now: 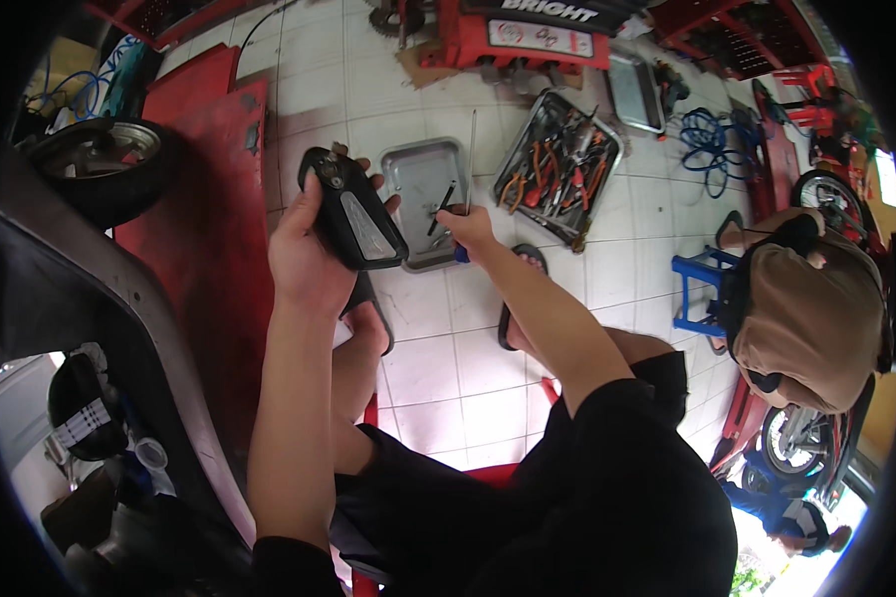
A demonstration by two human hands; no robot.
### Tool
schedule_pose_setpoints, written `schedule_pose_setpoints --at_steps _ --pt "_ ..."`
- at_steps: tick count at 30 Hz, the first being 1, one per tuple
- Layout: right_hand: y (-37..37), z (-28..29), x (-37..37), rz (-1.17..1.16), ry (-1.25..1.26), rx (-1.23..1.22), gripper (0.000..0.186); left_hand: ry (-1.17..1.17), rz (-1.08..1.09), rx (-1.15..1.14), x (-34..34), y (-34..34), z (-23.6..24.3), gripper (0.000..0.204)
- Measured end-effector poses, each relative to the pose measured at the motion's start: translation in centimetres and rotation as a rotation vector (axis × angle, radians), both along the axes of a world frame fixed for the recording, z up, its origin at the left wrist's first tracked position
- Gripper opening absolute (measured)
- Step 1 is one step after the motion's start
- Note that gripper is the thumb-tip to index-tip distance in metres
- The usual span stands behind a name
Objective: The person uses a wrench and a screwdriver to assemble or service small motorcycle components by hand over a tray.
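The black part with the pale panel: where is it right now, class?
Left of centre in the head view, the black part is in the left hand, just left of the shallow metal tray on the floor.

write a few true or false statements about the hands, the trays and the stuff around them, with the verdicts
1. The left hand holds a black part with a grey panel. True.
2. The right hand is empty. False: the right hand holds a slim tool with its thin shaft pointing up the picture.
3. The tool-filled tray lies to the right of the shallow tray. True.
4. The small stool is yellow. False: the small stool is blue.
5. A coiled blue hose lies beyond the small stool. True.
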State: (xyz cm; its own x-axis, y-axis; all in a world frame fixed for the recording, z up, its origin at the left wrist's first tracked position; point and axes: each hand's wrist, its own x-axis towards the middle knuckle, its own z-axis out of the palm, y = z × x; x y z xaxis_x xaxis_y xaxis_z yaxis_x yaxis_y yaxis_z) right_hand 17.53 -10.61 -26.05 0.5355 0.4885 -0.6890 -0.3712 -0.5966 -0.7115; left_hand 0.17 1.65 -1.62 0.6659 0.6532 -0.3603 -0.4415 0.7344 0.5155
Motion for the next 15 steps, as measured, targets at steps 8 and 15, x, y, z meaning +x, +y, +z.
schedule_pose_setpoints --at_steps 8,15 --pt "-4.4 23.8 3.8 0.025 0.298 0.544 0.029 0.11 -0.122 0.19 2.8 -4.2 2.5 0.04" --pt "-9.9 30.7 2.8 0.093 0.06 0.707 0.033 0.135 -0.283 0.268 3.9 -5.7 2.9 0.041"
